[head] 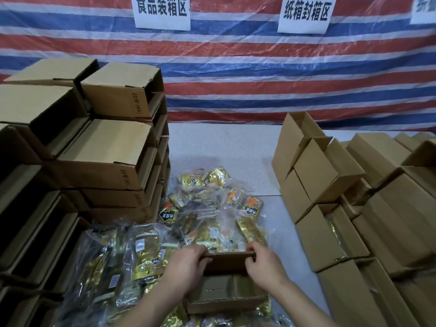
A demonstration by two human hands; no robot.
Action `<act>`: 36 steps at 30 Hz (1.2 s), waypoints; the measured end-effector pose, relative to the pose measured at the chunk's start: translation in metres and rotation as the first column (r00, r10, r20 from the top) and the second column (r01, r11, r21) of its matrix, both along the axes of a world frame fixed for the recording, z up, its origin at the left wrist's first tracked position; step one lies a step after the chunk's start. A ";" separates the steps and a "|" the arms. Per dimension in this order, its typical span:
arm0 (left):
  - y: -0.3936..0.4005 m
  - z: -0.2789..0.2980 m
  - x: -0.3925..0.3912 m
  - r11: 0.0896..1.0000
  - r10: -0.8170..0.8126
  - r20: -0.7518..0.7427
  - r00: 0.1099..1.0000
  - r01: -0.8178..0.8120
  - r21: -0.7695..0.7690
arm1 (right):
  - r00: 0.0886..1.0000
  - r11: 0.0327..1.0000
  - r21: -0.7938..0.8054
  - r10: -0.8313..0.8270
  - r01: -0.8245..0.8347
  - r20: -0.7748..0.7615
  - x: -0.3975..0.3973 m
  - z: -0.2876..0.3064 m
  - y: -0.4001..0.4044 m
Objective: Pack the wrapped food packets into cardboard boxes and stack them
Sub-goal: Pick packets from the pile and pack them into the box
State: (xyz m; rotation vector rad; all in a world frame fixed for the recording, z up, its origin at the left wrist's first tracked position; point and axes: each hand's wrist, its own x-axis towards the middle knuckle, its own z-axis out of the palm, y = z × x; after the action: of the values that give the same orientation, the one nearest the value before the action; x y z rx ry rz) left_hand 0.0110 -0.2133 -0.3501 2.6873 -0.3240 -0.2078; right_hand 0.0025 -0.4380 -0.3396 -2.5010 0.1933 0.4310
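Both hands reaching forward over the near edge of the desk (226, 147), forearms angled inward. Left hand (186, 267) curled over the far flap of a small cardboard box (226, 291), fingers hooked on its left end; right hand (264, 263) pinching the same flap at its right end. Box directly beneath and between the hands, resting on heaped food packets (212, 208). Empty boxes (94, 142) stacked along the left edge, filled boxes (354, 208) along the right.
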 end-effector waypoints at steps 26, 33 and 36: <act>-0.196 -0.047 0.144 0.097 -0.784 -0.369 0.498 0.686 0.721 | 0.905 0.772 0.494 -0.416 0.400 -0.083 0.042 -0.022 -0.094; -0.170 -0.044 0.156 0.399 -0.755 -0.230 0.614 0.708 0.582 | 0.914 0.781 0.504 -0.403 0.368 -0.042 0.052 -0.032 -0.099; -0.154 -0.013 0.166 0.751 -0.596 -0.122 0.794 0.604 0.265 | 0.894 0.726 0.574 -0.447 0.379 -0.025 0.061 -0.026 -0.093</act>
State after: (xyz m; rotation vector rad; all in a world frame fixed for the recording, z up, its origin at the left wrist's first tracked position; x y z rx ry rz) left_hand 0.1769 -0.3670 -0.3630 2.7609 -1.2466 -0.5205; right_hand 0.0634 -0.5314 -0.3659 -1.8083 0.4931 0.1208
